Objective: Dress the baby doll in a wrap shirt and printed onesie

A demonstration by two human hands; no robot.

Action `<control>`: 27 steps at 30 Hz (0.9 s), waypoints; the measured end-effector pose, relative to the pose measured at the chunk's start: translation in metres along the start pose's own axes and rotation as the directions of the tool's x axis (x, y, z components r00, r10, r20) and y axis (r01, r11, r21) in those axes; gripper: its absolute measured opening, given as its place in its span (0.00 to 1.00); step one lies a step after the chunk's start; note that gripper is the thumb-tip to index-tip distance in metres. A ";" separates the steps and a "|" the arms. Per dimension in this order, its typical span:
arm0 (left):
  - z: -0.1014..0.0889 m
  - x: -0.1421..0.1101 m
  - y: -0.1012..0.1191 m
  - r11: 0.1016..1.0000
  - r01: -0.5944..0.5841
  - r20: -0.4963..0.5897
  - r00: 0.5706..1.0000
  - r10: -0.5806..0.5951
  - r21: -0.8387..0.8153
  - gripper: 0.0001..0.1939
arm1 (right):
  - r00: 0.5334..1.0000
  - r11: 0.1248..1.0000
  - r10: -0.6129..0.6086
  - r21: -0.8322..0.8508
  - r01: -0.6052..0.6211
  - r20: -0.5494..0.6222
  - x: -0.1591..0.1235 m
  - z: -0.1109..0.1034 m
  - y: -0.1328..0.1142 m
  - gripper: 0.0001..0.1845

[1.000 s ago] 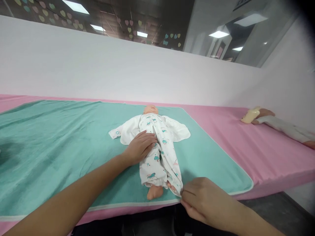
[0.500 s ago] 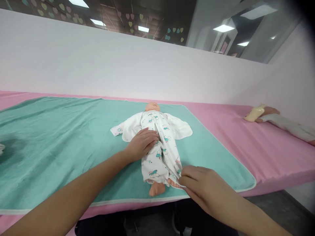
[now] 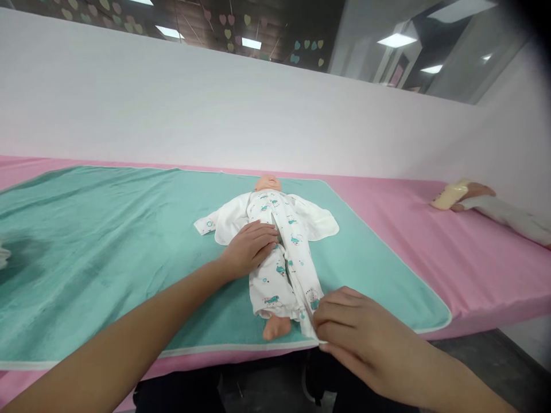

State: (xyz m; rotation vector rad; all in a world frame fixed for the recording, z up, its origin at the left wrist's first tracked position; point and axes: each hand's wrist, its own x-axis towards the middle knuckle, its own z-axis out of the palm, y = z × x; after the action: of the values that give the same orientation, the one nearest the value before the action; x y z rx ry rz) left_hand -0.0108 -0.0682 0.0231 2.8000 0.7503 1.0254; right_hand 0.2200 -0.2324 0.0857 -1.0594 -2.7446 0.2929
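A baby doll (image 3: 267, 183) lies on its back, feet towards me, in a white printed romper (image 3: 275, 281) that is parted down the front. My left hand (image 3: 252, 246) rests flat on the doll's belly with fingers stretched out. With thumb and fingers pinched, my right hand (image 3: 348, 327) holds the hem of the romper's leg on the right, drawn down past the foot. One bare doll foot (image 3: 276, 327) pokes out of the other leg; the foot on the right is covered. The white sleeves (image 3: 316, 218) spread out to both sides.
Under the doll is a teal blanket (image 3: 129, 229) with white edging on a pink-covered table (image 3: 387, 212). At the far right lie a cream-coloured bottle-like thing (image 3: 450, 195) and another doll-like figure in pale cloth (image 3: 508, 215). A white wall stands behind.
My right hand has pulled the romper leg's hem downwards, and the doll's foot on that side is now covered. My left hand stays on the belly.
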 end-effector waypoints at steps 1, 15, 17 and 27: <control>0.000 0.000 0.000 1.000 0.001 -0.004 1.000 -0.001 0.000 0.14 | 1.000 1.000 -0.014 -0.014 0.014 -0.006 -0.001 -0.001 -0.001 0.07; 0.000 0.001 0.001 1.000 -0.016 -0.030 0.999 0.016 0.021 0.13 | 0.992 0.898 0.051 -0.429 -0.096 -0.115 0.053 0.045 -0.016 0.02; 0.000 0.001 0.000 1.000 -0.023 -0.035 0.999 0.024 0.020 0.13 | 0.994 0.908 0.032 -0.412 -0.073 -0.106 0.054 0.046 -0.017 0.02; 0.000 -0.002 -0.002 1.000 0.013 -0.104 0.995 -0.014 -0.011 0.12 | 0.984 0.933 0.105 -0.329 -0.147 -0.141 0.045 0.053 -0.023 0.05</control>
State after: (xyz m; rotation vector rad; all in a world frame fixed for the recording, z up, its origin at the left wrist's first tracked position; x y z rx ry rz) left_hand -0.0127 -0.0671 0.0217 2.7468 0.7711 1.1766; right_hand 0.1601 -0.2245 0.0450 -1.2906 -2.6798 -0.2320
